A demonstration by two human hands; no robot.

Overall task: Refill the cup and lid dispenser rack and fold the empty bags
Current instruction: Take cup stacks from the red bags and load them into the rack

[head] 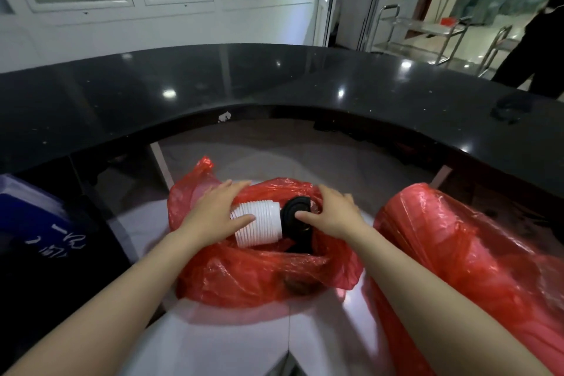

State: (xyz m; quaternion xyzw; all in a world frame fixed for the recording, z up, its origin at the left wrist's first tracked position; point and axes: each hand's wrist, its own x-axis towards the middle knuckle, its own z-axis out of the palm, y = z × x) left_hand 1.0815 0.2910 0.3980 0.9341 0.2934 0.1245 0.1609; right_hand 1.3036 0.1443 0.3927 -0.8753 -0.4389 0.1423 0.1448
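Observation:
A red plastic bag (pixel 259 275) lies open on the white lower surface in front of me. Inside it a stack of white cups (pixel 264 224) lies on its side, with a stack of black lids (pixel 297 217) right against its right end. My left hand (pixel 213 210) grips the white cup stack, thumb across its front and fingers over the top. At the lids, my right hand (pixel 331 214) has its thumb on their front and its fingers curled over the bag's rim behind them. A second red bag (pixel 464 259), full and bulging, sits to the right.
A glossy black curved counter (pixel 274 85) arcs above and beyond the bags. A blue bin (pixel 33 217) with white writing stands at the lower left. A person in dark clothes (pixel 537 40) stands at the far right near metal trolleys (pixel 427 30). A dark object (pixel 509 108) lies on the counter's right.

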